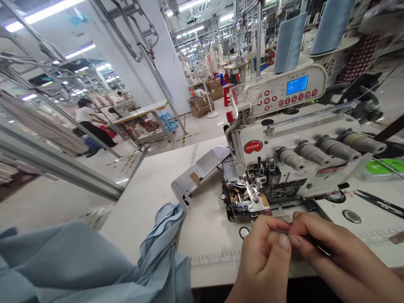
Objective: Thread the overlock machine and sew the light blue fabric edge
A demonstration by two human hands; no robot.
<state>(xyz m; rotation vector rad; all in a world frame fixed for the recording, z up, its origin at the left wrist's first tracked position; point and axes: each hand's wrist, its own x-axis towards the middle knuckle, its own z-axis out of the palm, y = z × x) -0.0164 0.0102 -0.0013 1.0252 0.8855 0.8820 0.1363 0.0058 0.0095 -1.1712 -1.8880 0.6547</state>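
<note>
My left hand is closed in a pinch, thumb against forefinger; what lies between its fingertips is too small to make out. My right hand meets it fingertip to fingertip, also closed. A slim dark metal tool shows under the right fingers, its kind mostly hidden. Both hands are just in front of a white overlock sewing machine, whose looper parts lie exposed. Its metal cover plate is swung out to the left. Light blue fabric is bunched on the table's left side.
Black thread snips lie on the right of the table, near a green-lidded box. A printed ruler runs along the front edge. Blue thread cones stand behind the machine. A co-worker is at the far left.
</note>
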